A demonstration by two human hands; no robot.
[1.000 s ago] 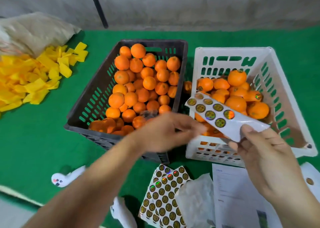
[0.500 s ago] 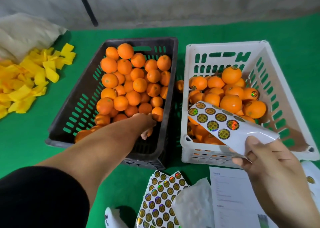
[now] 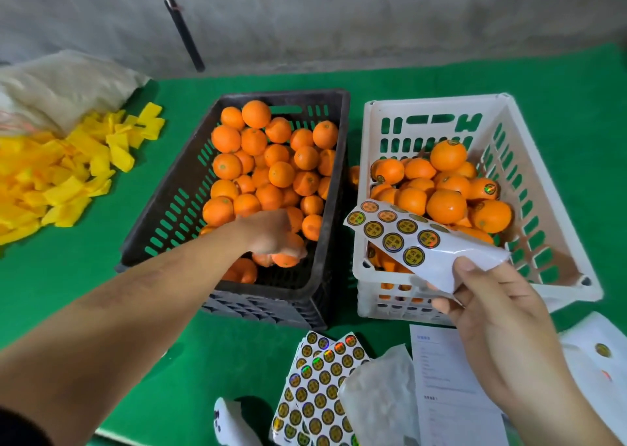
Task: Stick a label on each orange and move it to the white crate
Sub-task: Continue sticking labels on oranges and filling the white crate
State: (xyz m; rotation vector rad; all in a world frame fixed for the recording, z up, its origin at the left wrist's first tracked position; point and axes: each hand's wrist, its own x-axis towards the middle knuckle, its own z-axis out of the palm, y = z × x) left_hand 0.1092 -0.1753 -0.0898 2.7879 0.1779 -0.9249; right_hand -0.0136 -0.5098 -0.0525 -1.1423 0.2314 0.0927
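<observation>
Now left hand (image 3: pixel 271 233) curled round an orange (image 3: pixel 285 259) in the black crate (image 3: pixel 176 187) | right hand (image 3: pixel 488 313) pinching a curled label sheet (image 3: pixel 424 245) | orange unlabelled

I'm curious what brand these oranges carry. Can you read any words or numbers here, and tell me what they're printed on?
Nothing can be quoted with certainty.
Round labels on the sticker sheet held by the right hand: dark characters, too small to read.
Label sheets on the green mat: too small.
Printed paper: lines too blurred.
Labels on oranges in the white crate: unreadable.
</observation>
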